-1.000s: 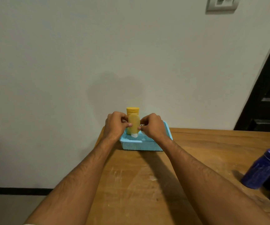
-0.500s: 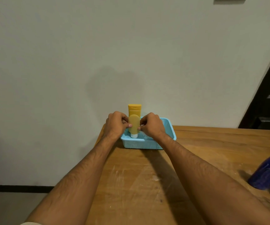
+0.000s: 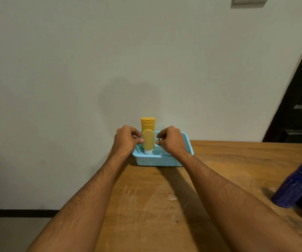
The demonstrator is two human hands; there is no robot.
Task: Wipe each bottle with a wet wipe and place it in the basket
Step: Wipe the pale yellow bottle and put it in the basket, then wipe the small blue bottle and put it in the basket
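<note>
Both hands reach to the far edge of the desk (image 3: pixel 164 206), where the blue basket (image 3: pixel 157 160) sits against the wall; inside it stand two yellow bottles, a taller one (image 3: pixel 148 124) behind and a shorter tube (image 3: pixel 148 140) on its white cap in front; the left hand (image 3: pixel 126 140) pinches the tube's side with curled fingers, a closed grip, likely steadying it upright; the right hand (image 3: pixel 170 140) is curled just beside it, with something small and white at its fingertips, perhaps the wipe, and contact with the tube is unclear; dark blue bottles (image 3: pixel 295 188) wait at the right, well apart; nothing stands between them and the basket.
</note>
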